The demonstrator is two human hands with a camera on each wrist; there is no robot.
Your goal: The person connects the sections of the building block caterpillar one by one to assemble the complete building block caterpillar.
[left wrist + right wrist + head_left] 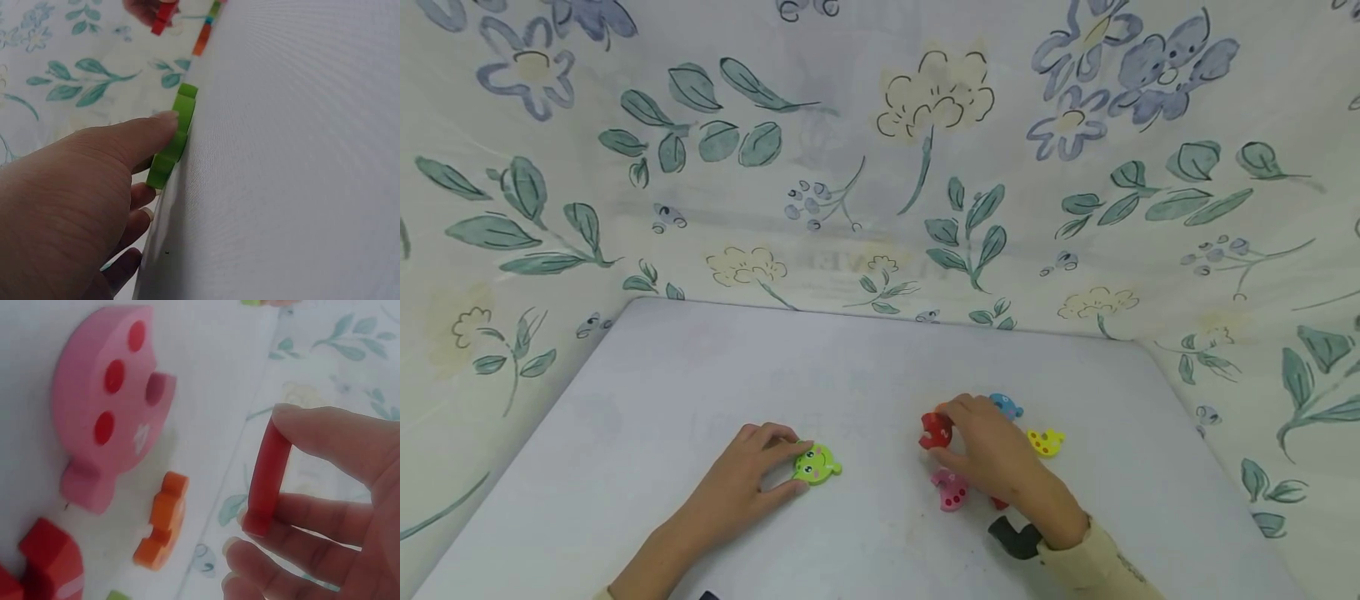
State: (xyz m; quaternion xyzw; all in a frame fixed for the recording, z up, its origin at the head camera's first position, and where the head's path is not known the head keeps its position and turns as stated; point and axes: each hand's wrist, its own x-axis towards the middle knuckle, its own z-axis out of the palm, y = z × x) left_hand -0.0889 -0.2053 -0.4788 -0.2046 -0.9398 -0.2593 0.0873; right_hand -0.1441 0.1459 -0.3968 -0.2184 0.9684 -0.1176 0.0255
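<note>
My left hand [793, 467] lies on the white table [880, 367] and pinches a flat green frog piece [817, 464] by its edges. In the left wrist view the thumb [164, 122] presses the green frog piece's [175, 134] rim, with the other fingers curled below it. My right hand [951, 433] holds a red piece [936, 431] just above the table. The right wrist view shows that red piece [267, 478] edge-on, pinched between thumb and fingers.
Around the right hand lie a pink spotted piece [951, 490], a blue piece [1006, 407], a yellow piece [1047, 442] and a black piece [1015, 537]. An orange piece [164, 519] lies beside the pink one [106, 406]. Floral cloth [880, 167] walls in the table.
</note>
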